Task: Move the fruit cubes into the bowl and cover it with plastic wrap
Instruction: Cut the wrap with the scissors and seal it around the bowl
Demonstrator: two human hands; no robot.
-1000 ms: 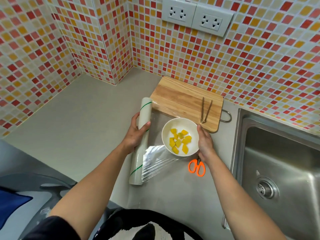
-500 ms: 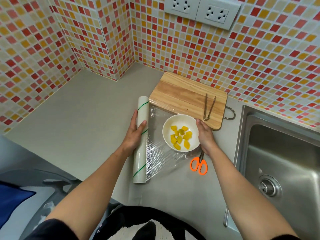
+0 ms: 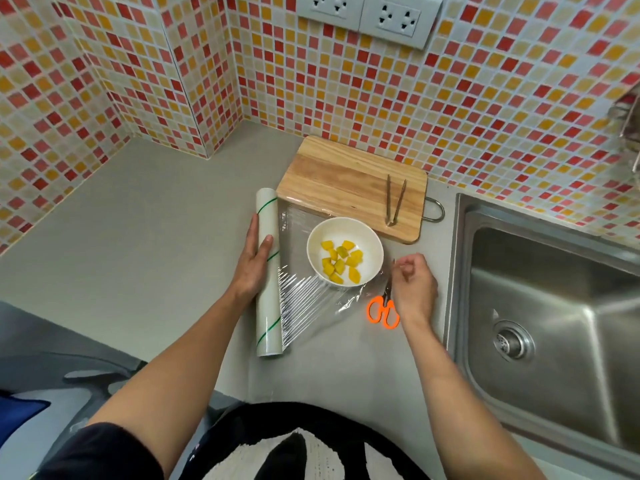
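A white bowl [image 3: 313, 237] holding several yellow fruit cubes [image 3: 341, 261] stands on a sheet of clear plastic wrap [image 3: 301, 299] that is pulled out across the counter. The sheet comes off a white roll with green stripes [image 3: 267, 306], which lies left of the bowl. My left hand [image 3: 254, 261] rests on the roll's middle, thumb over it, holding it down. My right hand [image 3: 415, 285] is just right of the bowl, off its rim. Its fingers are curled and pinch the free edge of the wrap.
Orange-handled scissors [image 3: 382, 311] lie under my right wrist. A wooden cutting board [image 3: 346, 181] with tongs [image 3: 394, 200] on it sits behind the bowl against the tiled wall. A steel sink [image 3: 554, 306] is at the right.
My right hand has let go of the bowl's rim and moved right to the wrap's edge. The left hand stays on the roll, and more film lies unrolled under the bowl.
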